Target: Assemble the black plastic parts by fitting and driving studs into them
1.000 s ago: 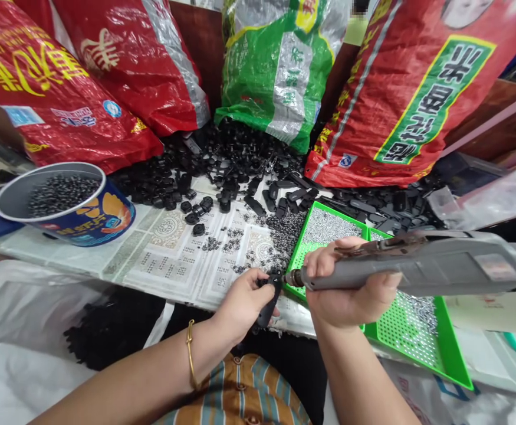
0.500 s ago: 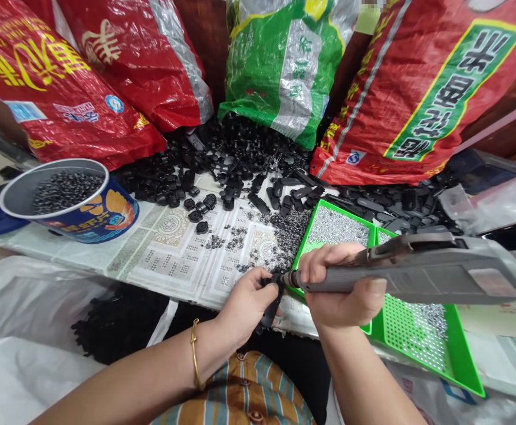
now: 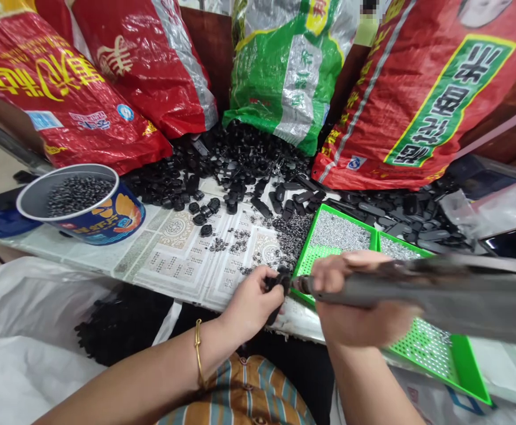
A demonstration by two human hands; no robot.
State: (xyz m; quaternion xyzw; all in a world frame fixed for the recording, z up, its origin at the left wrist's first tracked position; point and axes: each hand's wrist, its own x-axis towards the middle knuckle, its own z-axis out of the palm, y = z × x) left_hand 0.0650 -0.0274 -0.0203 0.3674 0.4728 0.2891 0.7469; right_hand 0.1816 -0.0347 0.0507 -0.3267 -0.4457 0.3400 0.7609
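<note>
At the table's front edge my left hand (image 3: 255, 298) is closed around a black plastic part (image 3: 276, 307), which is partly hidden by my fingers. My right hand (image 3: 359, 307) grips a grey electric screwdriver (image 3: 390, 289), held almost level and blurred by motion. The screwdriver's tip points left at the upper end of the black part; whether the two touch I cannot tell. Beneath the right hand lies a green perforated tray (image 3: 474, 366) with compartments of small silvery screws (image 3: 339, 230). Small dark pieces (image 3: 291, 236) are scattered just left of the tray.
A blue tub (image 3: 120, 215) of small dark pieces stands at the left. Black plastic parts (image 3: 249, 159) are heaped along the back, below red sacks (image 3: 151, 65) and a green sack (image 3: 279, 88). White sacking (image 3: 28, 330) with black parts lies at lower left.
The screwdriver and my right hand have shifted slightly right, a little away from the black part. My left hand still holds that part. The whole view has shifted slightly.
</note>
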